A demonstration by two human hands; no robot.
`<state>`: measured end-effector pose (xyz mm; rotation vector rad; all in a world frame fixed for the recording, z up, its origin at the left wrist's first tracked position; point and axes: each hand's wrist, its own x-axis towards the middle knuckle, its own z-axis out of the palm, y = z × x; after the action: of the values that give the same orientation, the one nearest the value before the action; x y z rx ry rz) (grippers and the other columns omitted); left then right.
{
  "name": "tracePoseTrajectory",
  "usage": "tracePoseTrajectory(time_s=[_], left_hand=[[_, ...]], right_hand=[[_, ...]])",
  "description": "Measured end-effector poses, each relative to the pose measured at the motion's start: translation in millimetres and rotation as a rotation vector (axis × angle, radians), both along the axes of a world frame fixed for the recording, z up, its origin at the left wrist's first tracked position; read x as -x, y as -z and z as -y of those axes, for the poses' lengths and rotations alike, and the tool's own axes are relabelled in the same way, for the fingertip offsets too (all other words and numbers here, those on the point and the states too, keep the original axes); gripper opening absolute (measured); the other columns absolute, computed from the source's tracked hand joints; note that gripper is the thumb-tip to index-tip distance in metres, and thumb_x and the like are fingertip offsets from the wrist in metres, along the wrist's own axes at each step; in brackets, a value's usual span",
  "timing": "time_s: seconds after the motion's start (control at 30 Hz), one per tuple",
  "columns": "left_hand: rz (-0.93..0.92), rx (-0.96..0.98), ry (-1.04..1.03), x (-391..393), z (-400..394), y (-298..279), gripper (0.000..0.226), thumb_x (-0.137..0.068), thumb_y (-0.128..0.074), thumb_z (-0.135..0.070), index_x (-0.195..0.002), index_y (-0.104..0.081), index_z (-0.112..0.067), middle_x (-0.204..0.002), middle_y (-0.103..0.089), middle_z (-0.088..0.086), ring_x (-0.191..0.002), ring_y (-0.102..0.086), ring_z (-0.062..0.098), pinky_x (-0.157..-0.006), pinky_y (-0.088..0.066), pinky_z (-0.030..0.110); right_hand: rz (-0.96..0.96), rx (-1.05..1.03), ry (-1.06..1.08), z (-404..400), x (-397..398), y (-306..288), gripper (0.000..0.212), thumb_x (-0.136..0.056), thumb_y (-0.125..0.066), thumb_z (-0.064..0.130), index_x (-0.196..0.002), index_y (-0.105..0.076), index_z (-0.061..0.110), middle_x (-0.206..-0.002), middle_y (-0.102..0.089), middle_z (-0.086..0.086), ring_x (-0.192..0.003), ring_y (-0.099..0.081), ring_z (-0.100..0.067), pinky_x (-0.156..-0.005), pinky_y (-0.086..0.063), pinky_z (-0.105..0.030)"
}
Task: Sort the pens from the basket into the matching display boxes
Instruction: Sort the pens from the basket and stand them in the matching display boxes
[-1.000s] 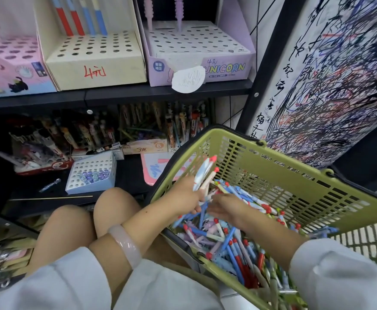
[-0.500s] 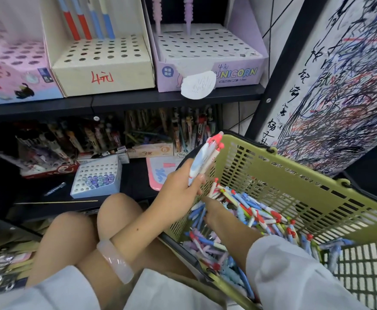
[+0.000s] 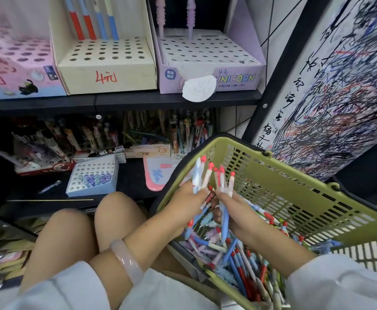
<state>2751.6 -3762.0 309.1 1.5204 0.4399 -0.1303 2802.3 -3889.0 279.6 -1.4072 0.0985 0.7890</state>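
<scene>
Pens, slim plastic ones with red caps and white or blue barrels (image 3: 207,177), are bunched upright over the near-left corner of the olive-green slotted plastic basket (image 3: 295,189), so we judge the gathering step in hand, sorting not yet begun. Our left hand (image 3: 183,204) grips one cluster and our right hand (image 3: 236,211) grips another, knuckles nearly touching. Next move, we judge: lift the bunch to the cream perforated cardboard display box (image 3: 106,63) on the upper shelf, which already holds red and blue pens.

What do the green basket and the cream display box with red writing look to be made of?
Basket: moulded plastic by the look, matte olive, with slotted lattice walls and a thick rim. Cream display box: apparently cardboard, matte, with folded edges, punched round holes and handwritten red marker.
</scene>
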Motion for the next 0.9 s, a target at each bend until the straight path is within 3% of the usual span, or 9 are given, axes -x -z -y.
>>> tracePoseTrajectory(time_s=[0.13,0.23,0.3,0.37,0.5,0.63,0.7,0.8,0.9], left_hand=[[0.005,0.306,-0.134,-1.6,14.9,-6.6,0.021,-0.098,-0.043,-0.018,-0.112,-0.059,-0.017,-0.092,-0.069,0.007,-0.079,-0.066,0.020,-0.068,-0.054,0.030],[0.087,0.478,-0.259,-1.8,17.6,-17.0,0.018,-0.098,-0.044,-0.018,-0.108,-0.059,-0.021,-0.090,-0.070,-0.001,-0.081,-0.067,0.011,-0.064,-0.052,0.022],[0.170,0.552,-0.266,-0.5,14.7,-26.8,0.019,-0.098,-0.044,-0.018,-0.111,-0.058,-0.023,-0.094,-0.070,-0.002,-0.084,-0.068,0.008,-0.065,-0.053,0.019],[0.221,0.568,-0.258,0.6,10.3,-38.5,0.023,-0.098,-0.043,-0.016,-0.116,-0.057,-0.019,-0.090,-0.072,-0.002,-0.080,-0.069,0.007,-0.064,-0.054,0.018],[0.296,0.603,-0.240,1.8,-4.5,-64.9,0.022,-0.098,-0.043,-0.016,-0.112,-0.059,-0.009,-0.075,-0.070,0.002,-0.066,-0.067,0.008,-0.057,-0.053,0.018],[0.355,0.522,-0.305,4.5,-26.6,-87.0,0.021,-0.096,-0.046,-0.015,-0.113,-0.057,-0.011,-0.082,-0.066,0.006,-0.068,-0.065,0.012,-0.060,-0.055,0.024],[0.384,0.494,-0.370,6.2,-39.1,-95.8,0.014,-0.094,-0.049,-0.011,-0.104,-0.060,-0.010,-0.079,-0.066,0.006,-0.067,-0.065,0.012,-0.064,-0.055,0.025],[0.413,0.369,-0.388,12.8,-61.3,-106.7,0.012,-0.091,-0.055,-0.009,-0.099,-0.063,-0.007,-0.077,-0.069,0.004,-0.065,-0.067,0.009,-0.063,-0.056,0.020],[0.412,0.213,-0.348,23.4,-88.4,-114.5,0.010,-0.089,-0.059,-0.015,-0.082,-0.065,-0.010,-0.059,-0.067,-0.001,-0.054,-0.064,0.006,-0.051,-0.051,0.016]], right_hand=[[0.424,0.136,-0.130,-8.9,20.2,-30.1,0.019,-0.099,-0.039,0.035,-0.111,-0.053,0.040,-0.084,-0.065,0.025,-0.078,-0.063,0.004,-0.068,-0.049,-0.016],[0.596,0.168,-0.111,-20.4,27.6,-44.6,0.023,-0.100,-0.036,0.031,-0.104,-0.045,0.052,-0.099,-0.053,0.041,-0.091,-0.050,0.027,-0.073,-0.037,0.004],[0.678,0.178,-0.109,-26.3,29.8,-55.1,0.023,-0.100,-0.035,0.032,-0.103,-0.045,0.053,-0.099,-0.051,0.041,-0.092,-0.049,0.028,-0.073,-0.035,0.005],[0.779,0.209,-0.101,-34.0,29.7,-65.2,0.022,-0.100,-0.035,0.033,-0.099,-0.050,0.049,-0.098,-0.058,0.029,-0.097,-0.055,0.015,-0.081,-0.041,-0.005],[1.085,0.414,-0.038,-54.4,22.1,-88.1,0.025,-0.098,-0.035,0.036,-0.089,-0.055,0.026,-0.093,-0.052,0.001,-0.097,-0.050,-0.023,-0.090,-0.041,-0.046],[1.174,0.461,-0.079,-77.5,10.4,-112.1,0.049,-0.092,-0.028,0.042,-0.111,-0.061,0.013,-0.125,-0.050,-0.009,-0.120,-0.042,-0.027,-0.104,-0.032,-0.047],[1.069,0.296,-0.139,-90.6,7.5,-122.1,0.031,-0.098,-0.034,0.032,-0.095,-0.060,0.015,-0.112,-0.051,-0.007,-0.110,-0.049,-0.022,-0.099,-0.038,-0.041],[1.076,0.199,-0.042,-109.3,0.0,-137.8,0.032,-0.099,-0.040,0.025,-0.071,-0.052,0.015,-0.080,-0.045,0.001,-0.068,-0.046,0.004,-0.067,-0.038,-0.011],[1.012,0.117,0.008,-129.9,-10.5,-157.1,0.036,-0.098,-0.039,0.030,-0.072,-0.052,0.010,-0.061,-0.045,0.004,-0.049,-0.038,-0.002,-0.049,-0.034,-0.015]])
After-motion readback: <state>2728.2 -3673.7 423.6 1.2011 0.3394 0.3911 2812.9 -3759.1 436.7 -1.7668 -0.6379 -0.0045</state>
